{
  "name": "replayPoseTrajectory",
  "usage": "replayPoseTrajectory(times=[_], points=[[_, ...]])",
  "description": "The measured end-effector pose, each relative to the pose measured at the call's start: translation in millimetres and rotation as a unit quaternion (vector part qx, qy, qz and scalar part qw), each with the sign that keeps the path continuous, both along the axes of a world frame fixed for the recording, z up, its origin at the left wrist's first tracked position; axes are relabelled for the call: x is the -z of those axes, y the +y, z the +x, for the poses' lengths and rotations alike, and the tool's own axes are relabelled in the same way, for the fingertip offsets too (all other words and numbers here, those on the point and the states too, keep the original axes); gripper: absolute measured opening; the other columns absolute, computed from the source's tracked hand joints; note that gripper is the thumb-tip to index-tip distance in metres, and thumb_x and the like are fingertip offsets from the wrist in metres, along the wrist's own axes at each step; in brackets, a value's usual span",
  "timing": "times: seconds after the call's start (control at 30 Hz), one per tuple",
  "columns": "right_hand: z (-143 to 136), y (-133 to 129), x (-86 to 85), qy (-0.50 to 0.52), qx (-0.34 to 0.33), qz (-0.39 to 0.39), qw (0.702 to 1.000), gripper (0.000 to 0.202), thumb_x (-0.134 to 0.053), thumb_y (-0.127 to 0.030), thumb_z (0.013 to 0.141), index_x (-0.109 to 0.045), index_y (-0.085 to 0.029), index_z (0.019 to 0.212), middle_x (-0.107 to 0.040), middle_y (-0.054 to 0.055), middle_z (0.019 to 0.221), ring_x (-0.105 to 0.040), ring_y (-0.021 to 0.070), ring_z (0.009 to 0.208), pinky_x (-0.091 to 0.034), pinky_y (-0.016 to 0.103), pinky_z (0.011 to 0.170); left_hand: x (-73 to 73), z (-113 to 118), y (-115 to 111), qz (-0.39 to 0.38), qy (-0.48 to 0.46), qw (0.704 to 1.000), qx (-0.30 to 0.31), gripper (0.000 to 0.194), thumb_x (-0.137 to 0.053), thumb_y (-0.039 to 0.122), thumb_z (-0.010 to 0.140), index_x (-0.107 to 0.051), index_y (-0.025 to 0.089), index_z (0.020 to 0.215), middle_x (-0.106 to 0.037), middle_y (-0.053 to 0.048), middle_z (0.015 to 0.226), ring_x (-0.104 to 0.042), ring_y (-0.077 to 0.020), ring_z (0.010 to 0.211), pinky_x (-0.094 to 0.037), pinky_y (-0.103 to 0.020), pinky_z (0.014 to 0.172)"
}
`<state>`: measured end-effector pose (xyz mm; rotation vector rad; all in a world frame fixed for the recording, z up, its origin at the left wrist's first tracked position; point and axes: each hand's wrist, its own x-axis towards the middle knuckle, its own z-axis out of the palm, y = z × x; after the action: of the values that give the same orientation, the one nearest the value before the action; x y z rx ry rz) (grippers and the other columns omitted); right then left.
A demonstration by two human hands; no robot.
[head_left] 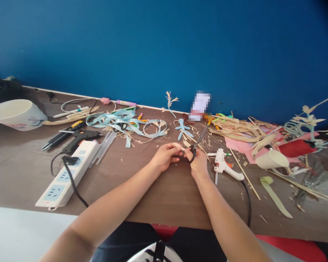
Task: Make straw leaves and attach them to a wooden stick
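Note:
My left hand [166, 156] pinches a small pale strip [179, 146] that looks like dried husk. My right hand [199, 163] is closed around the black handles of a pair of scissors [193, 152], whose blades point up and away to the right. The fingertips of both hands meet near the strip. Just beyond them a light blue figure of twisted cord [182, 128] lies on the table among pale scraps. Behind it, a blue stem with a husk flower [170, 103] leans towards the wall.
To the right are a white glue gun [224, 165], a heap of husk strips [237, 130] and a green ribbon [276, 198]. A power strip [68, 176], a black glue gun [80, 141], blue ribbon [112, 118] and a white paper tub [15, 114] occupy the left. A blue wall [153, 47] closes off the back.

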<state>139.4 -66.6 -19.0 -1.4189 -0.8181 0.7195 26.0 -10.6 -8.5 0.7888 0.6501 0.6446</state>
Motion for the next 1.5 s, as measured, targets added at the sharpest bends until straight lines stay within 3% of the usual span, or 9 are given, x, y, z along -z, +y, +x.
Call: replayPoseTrajectory(times=[0.27, 0.47, 0.6, 1.0, 1.27, 1.5], points=[[0, -2, 1.1, -0.022, -0.033, 0.002, 0.999, 0.015, -0.059, -0.031, 0.065, -0.054, -0.017, 0.063, -0.052, -0.003, 0.054, -0.045, 0.0100, 0.050, -0.036, 0.022, 0.052, 4.1, 4, 0, -0.014, 0.017, 1.000, -0.010, 0.014, -0.065, 0.022, 0.063, -0.059, 0.010, 0.068, -0.060, -0.003, 0.061, -0.056, -0.0074, 0.055, -0.043, -0.014, 0.045], [14, -17, -11.8, -0.100, -0.190, -0.125, 0.969, 0.021, -0.061, -0.036, 0.064, -0.055, -0.016, 0.064, -0.051, -0.003, 0.053, -0.043, 0.0102, 0.049, -0.033, 0.022, 0.049, -0.3, -6, 12, -0.004, 0.002, 0.997, -0.083, 0.016, -0.066, 0.022, 0.060, -0.054, 0.012, 0.064, -0.058, -0.001, 0.063, -0.055, -0.0069, 0.052, -0.043, -0.016, 0.043], [16, -22, -10.0, -0.139, -0.241, -0.151, 0.949, 0.026, -0.060, -0.041, 0.064, -0.055, -0.015, 0.064, -0.049, -0.003, 0.053, -0.043, 0.0099, 0.049, -0.033, 0.022, 0.048, -6.5, -11, 16, 0.011, -0.009, 0.996, -0.091, 0.018, -0.067, 0.023, 0.059, -0.054, 0.012, 0.066, -0.058, 0.000, 0.065, -0.055, -0.0069, 0.053, -0.044, -0.016, 0.044], [14, -22, -1.6, -0.197, -0.224, -0.160, 0.941, 0.032, -0.063, -0.046, 0.057, -0.053, -0.016, 0.052, -0.045, -0.004, 0.047, -0.037, 0.0088, 0.045, -0.029, 0.021, 0.043, -5.8, -10, 11, 0.009, 0.011, 0.997, -0.082, 0.018, -0.066, 0.023, 0.059, -0.054, 0.011, 0.064, -0.058, -0.001, 0.063, -0.054, -0.0070, 0.053, -0.044, -0.017, 0.044], [14, -21, -6.5, -0.212, -0.245, -0.203, 0.924, 0.034, -0.059, -0.045, 0.064, -0.047, -0.017, 0.050, -0.043, -0.004, 0.044, -0.034, 0.0077, 0.042, -0.026, 0.020, 0.042, -2.8, -11, 13, -0.002, 0.009, 0.997, -0.080, 0.016, -0.066, 0.020, 0.059, -0.055, 0.010, 0.063, -0.059, -0.003, 0.064, -0.054, -0.0066, 0.051, -0.044, -0.016, 0.044], [11, -20, -12.7, -0.196, -0.243, -0.224, 0.923, 0.036, -0.061, -0.045, 0.061, -0.046, -0.017, 0.045, -0.044, -0.005, 0.040, -0.035, 0.0077, 0.039, -0.027, 0.021, 0.040, -3.4, -12, 14, -0.005, 0.018, 0.997, -0.075, 0.015, -0.066, 0.020, 0.059, -0.055, 0.010, 0.061, -0.059, -0.003, 0.062, -0.054, -0.0065, 0.050, -0.043, -0.016, 0.044]])
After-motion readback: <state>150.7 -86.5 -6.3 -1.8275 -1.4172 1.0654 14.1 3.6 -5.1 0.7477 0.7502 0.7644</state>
